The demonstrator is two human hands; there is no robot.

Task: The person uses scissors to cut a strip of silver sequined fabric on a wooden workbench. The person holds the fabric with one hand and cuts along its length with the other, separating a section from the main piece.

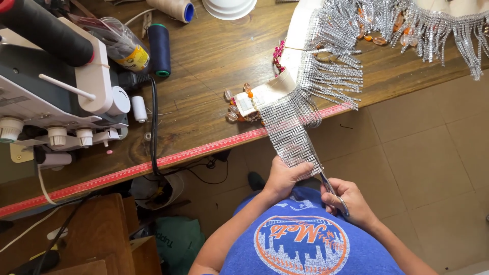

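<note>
Worktop (pixel 214 66) of dark wood fills the upper part of what we see, with a red measuring tape (pixel 168 159) running along its near edge and pale floor tiles (pixel 433 168) below to the right. At its left end stands a white sewing machine (pixel 56 97) with a black thread cone (pixel 43 30) on top, and just beside it lie a dark blue spool (pixel 160 49), a cream spool (pixel 175 8) and a small white bobbin (pixel 139 109). Across the upper right we see a cream garment piece (pixel 295 51) trimmed with silver rhinestone fringe (pixel 433 25) and a few orange and pink beads (pixel 239 104). From this piece a strip of silver rhinestone mesh (pixel 288 130) hangs over the worktop edge towards us. Our left hand (pixel 284 178) is closed on the lower end of the mesh, pinching it between thumb and fingers. Our right hand (pixel 349 202) is wrapped round the handles of a pair of scissors (pixel 328 186), whose blades point up and touch the right edge of the mesh just beside the left hand. We cannot tell how far apart the blades are.
</note>
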